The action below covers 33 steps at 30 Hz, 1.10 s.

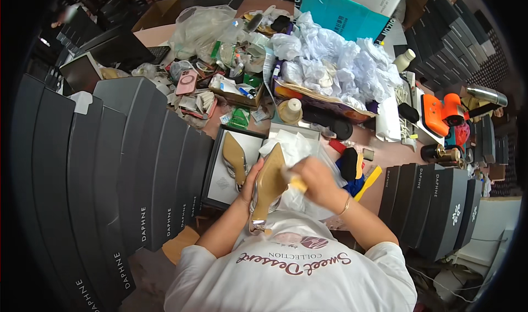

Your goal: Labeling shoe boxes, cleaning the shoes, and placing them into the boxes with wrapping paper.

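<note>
My left hand (251,184) is closed around a heeled shoe (270,181), turned so its tan sole shows and its heel points toward me. Close by the sole's right edge, my right hand (319,184) pinches a small yellowish piece (298,184); motion blur hides what kind it is. The matching shoe (235,152) lies sole up, just left of the held one, at a dark-rimmed shoebox (210,194). White tissue paper (290,141) spreads behind and under the held shoe.
Dark shoeboxes (129,163) line my left side, and more shoeboxes (426,207) stand at right. Crumpled white wrapping (341,64) fills a box at the back. A pink phone (187,82), an orange device (436,116) and a yellow strip (368,183) lie about the cluttered table.
</note>
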### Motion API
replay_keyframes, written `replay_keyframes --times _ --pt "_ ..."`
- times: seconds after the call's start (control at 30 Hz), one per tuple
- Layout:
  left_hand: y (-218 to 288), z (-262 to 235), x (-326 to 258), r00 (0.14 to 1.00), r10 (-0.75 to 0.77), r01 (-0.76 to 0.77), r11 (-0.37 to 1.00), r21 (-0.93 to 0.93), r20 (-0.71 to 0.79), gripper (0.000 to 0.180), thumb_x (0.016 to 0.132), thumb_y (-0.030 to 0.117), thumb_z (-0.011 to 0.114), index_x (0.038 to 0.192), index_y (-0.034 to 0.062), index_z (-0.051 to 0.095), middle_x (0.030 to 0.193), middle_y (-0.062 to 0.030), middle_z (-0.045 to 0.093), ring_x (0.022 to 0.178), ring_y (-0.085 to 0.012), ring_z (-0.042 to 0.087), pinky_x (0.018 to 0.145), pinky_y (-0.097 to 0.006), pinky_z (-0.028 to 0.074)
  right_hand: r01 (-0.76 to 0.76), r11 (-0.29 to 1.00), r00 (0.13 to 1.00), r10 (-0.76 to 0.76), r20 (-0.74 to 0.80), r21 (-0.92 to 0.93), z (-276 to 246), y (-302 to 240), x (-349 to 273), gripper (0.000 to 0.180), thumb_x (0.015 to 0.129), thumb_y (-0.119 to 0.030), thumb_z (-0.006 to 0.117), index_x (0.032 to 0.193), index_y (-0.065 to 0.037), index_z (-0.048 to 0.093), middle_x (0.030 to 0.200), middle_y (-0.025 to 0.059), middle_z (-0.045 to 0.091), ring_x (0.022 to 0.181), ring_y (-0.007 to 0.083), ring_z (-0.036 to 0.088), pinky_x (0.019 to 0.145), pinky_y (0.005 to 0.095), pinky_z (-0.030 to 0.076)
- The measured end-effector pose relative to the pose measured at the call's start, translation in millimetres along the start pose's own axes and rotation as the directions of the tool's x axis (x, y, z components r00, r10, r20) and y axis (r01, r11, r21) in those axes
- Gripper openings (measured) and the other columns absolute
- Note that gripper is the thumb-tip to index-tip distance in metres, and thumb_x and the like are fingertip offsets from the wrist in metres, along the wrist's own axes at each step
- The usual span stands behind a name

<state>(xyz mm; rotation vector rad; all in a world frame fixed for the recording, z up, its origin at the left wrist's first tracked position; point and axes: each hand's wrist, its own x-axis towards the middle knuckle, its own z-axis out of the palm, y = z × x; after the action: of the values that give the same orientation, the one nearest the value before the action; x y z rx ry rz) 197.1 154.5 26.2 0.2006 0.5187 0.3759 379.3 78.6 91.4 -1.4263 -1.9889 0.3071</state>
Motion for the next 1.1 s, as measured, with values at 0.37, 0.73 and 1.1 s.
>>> replay_keyframes --times 0.37,0.73,1.1 --pt "-44 7 -28 0.999 -0.028 0.022 0.974 0.225 0.023 0.056 0.096 0.050 0.032 0.132 0.0085 0.042 0.109 -0.0179 0.057 0.086 -0.0247 0.063 0.075 -0.036 0.053 -0.160 0.984 0.985 0.155 0.078 0.075 35 -57 -53 0.018 0.073 -0.010 0.063 0.085 -0.007 0.050 0.074 0.0134 0.057 0.063 0.0361 0.059 0.052 0.0422 0.047" --pt "-50 30 -37 1.000 -0.017 0.015 0.994 0.113 0.018 0.054 0.095 0.049 0.036 0.126 0.0065 0.048 0.111 -0.0146 0.061 0.094 -0.0244 0.063 0.086 -0.036 0.051 -0.211 0.976 0.974 0.214 0.078 -0.048 16 -66 -30 0.018 0.075 -0.012 0.062 0.084 -0.006 0.049 0.072 0.0131 0.057 0.065 0.0320 0.060 0.055 0.0409 0.048" --pt "-39 17 -23 0.990 -0.093 0.075 0.983 0.168 0.102 0.057 0.096 0.046 0.033 0.132 0.0028 0.043 0.113 -0.0213 0.058 0.104 -0.0259 0.061 0.089 -0.038 0.051 -0.242 0.959 0.970 0.245 -0.002 -0.149 16 -44 -36 0.017 0.076 -0.011 0.063 0.088 -0.009 0.052 0.076 0.0111 0.058 0.071 0.0322 0.061 0.057 0.0411 0.048"
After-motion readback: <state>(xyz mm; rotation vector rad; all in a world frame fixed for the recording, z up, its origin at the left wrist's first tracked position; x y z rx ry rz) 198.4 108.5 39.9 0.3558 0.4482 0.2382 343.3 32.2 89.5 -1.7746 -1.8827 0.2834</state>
